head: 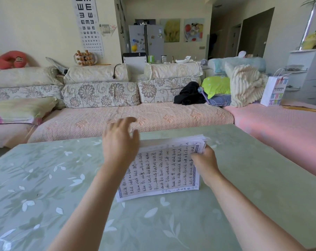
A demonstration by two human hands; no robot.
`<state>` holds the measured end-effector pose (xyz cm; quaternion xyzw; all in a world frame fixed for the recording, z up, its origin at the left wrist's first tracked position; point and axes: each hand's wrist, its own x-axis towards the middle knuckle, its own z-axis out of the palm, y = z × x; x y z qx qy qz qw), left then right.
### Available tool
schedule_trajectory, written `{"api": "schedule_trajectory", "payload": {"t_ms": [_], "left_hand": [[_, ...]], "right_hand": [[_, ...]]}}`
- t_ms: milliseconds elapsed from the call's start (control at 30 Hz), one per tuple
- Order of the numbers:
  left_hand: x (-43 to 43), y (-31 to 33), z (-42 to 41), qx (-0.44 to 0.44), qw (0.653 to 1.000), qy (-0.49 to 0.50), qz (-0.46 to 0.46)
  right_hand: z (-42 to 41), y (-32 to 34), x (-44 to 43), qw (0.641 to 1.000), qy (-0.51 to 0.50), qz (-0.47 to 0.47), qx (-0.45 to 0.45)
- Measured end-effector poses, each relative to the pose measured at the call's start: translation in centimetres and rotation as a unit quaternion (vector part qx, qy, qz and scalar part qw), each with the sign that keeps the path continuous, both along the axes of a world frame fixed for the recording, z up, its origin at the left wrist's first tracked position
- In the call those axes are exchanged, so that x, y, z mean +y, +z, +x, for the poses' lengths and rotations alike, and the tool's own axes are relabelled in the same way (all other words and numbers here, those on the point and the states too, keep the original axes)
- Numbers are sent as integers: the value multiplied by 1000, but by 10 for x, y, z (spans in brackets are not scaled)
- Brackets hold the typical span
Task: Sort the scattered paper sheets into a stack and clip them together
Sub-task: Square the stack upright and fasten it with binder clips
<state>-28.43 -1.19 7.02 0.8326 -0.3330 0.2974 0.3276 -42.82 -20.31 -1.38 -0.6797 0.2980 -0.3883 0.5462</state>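
I see the paper stack point(162, 171) in the middle of the green table point(45, 178); my right hand point(206, 163) pinches its far right corner, thumb on top; my left hand point(120, 142) is over the far left corner, fingers spread, holding nothing.

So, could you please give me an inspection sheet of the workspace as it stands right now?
Surface: table with a green leaf-patterned cover.
Job's things: paper stack gathered together, top sheet handwritten; no clip seen.
Clutter: nothing seen.
Grippers: left hand open, fingers spread, blurred, over the stack's far left corner; right hand grips the stack's right edge, thumb on top.
Cables: black cable hangs over a back cushion of the sofa.
Surroundings: the sofa stands behind the table; eye chart on the wall; paper bag at right.
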Motion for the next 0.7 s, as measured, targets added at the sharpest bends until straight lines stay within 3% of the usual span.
{"api": "schedule_trajectory", "payload": {"t_ms": [100, 200, 467, 700], "left_hand": [[-55, -5, -42, -97, 971, -131, 174], [-92, -18, -67, -117, 937, -155, 289], [-104, -19, -70, -156, 923, -164, 310], [-49, -6, -27, -100, 929, -92, 346]], "right_hand": [[2, 3, 1, 1000, -7, 6, -11], [-1, 4, 0, 999, 9, -7, -34], [-7, 7, -7, 996, 43, -74, 3], [-8, 4, -9, 998, 38, -14, 46]]}}
